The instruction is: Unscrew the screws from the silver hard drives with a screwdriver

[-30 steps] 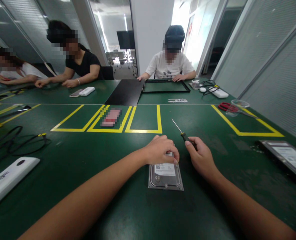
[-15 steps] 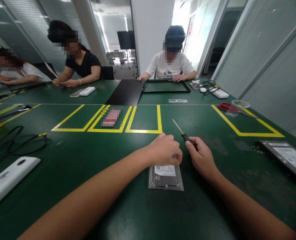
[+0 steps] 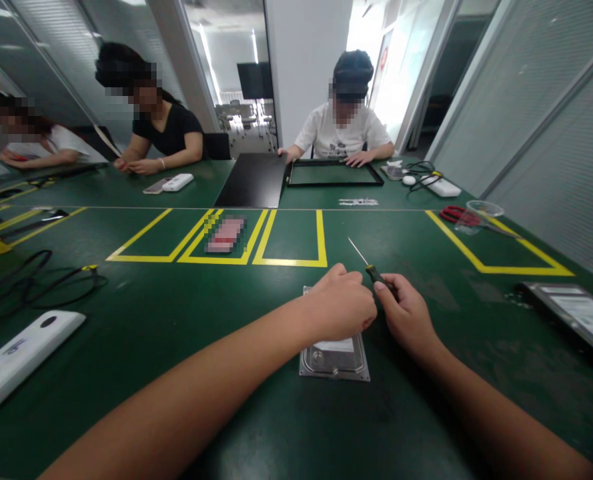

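Note:
A silver hard drive (image 3: 334, 358) lies flat on the green table (image 3: 256, 413) right in front of me. My left hand (image 3: 339, 306) rests curled over its far half and covers most of the label. My right hand (image 3: 407, 315) sits just to the right of the drive, closed on the dark handle of a thin screwdriver (image 3: 368, 265) whose metal shaft points away to the upper left. The two hands almost touch.
A white device (image 3: 19, 357) and black cables (image 3: 31, 283) lie at the left. A second drive (image 3: 573, 315) sits at the right, red scissors (image 3: 457, 215) behind it. Yellow tape boxes (image 3: 286, 261) mark the middle. Three people sit across the table; the middle person holds a black frame (image 3: 332, 175).
My left hand has slid to the right across the hard drive, closing up to my right hand. The right hand and the screwdriver have stayed in place.

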Demonstrator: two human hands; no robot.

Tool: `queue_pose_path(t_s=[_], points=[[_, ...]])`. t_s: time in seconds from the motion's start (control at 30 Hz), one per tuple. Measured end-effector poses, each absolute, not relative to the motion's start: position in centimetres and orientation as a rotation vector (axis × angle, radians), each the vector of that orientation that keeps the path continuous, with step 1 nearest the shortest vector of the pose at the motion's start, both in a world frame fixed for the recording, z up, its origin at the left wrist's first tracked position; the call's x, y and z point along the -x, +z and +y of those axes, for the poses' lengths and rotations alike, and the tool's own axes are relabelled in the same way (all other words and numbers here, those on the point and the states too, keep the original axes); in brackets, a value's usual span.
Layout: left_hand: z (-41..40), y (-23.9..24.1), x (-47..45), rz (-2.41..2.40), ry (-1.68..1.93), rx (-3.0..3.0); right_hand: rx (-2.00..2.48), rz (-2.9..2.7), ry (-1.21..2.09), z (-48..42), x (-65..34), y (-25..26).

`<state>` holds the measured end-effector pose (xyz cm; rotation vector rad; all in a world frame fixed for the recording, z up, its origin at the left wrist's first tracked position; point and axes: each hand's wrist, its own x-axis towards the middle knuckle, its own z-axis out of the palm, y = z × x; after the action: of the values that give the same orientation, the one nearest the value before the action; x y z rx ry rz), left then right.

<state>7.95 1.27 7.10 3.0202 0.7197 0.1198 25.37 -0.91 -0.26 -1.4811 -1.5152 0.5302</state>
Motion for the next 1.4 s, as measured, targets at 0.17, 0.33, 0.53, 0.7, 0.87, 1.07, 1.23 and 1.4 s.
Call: queue_pose_path(t_s=[0.17, 0.33, 0.53, 0.7, 0.87, 1.07, 1.23, 1.4], points=[[1.2, 7.2, -8.6, 0.823, 0.044, -2.985, 1.49, -1.511, 0.533, -0.9, -25.3, -0.2], [0.9, 7.3, -8.7, 0.925, 0.018, -2.919, 1.499, -1.513, 0.532, -0.9, -25.3, -0.2], [0.5, 7.3, -7.8, 1.019, 0.042, -2.799, 1.505, -1.528, 0.512, -0.8, -25.3, -0.2], [-1.7, 6.9, -6.5, 1.154, 0.264, -2.886, 1.507, -1.534, 0.503, -1.0, -25.3, -0.1], [-6.5, 6.5, -6.4, 1.217, 0.159, -2.873, 1.502, -1.541, 0.5, -1.1, -25.3, -0.1], [-10.3, 4.8, -7.5, 1.273, 0.181, -2.901, 1.479, -1.572, 0.475, -1.1, -25.4, 0.1], [-10.7, 3.6, -7.5, 1.305, 0.301, -2.973, 1.446, -1.598, 0.411, -1.3, -25.4, 0.7], [-10.3, 2.3, -7.1, 1.282, 0.427, -3.054, 1.434, -1.597, 0.368, -1.8, -25.3, 1.3]])
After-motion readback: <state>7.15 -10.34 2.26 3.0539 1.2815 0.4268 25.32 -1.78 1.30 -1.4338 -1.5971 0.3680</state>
